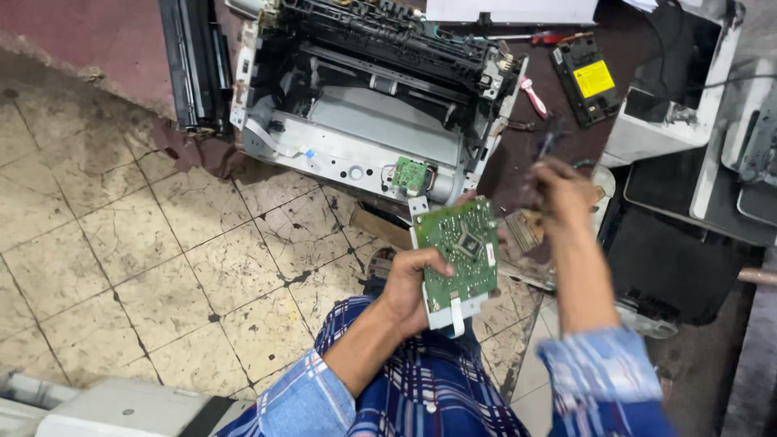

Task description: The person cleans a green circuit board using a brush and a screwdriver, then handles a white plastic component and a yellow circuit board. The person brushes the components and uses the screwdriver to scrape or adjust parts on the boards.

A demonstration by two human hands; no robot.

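Note:
My left hand (pixel 409 285) grips a green circuit board (pixel 466 252) on a white bracket, held upright over my lap. My right hand (pixel 560 193) is raised just right of the board and is blurred; it seems to pinch a thin dark tool (pixel 545 146), though the blur hides the grip. A paint brush (pixel 524 232) lies just below that hand. Ahead of both hands stands an opened printer chassis (pixel 356 154) with a small green board (pixel 410 176) on its front wall.
A black printer panel (pixel 194 65) leans at the left of the chassis. A black unit with a yellow label (pixel 588 79) and a pink-handled tool (pixel 533 95) lie on the dark bench. White and grey printer housings (pixel 688 121) crowd the right. Cracked floor tiles (pixel 162 259) spread to the left.

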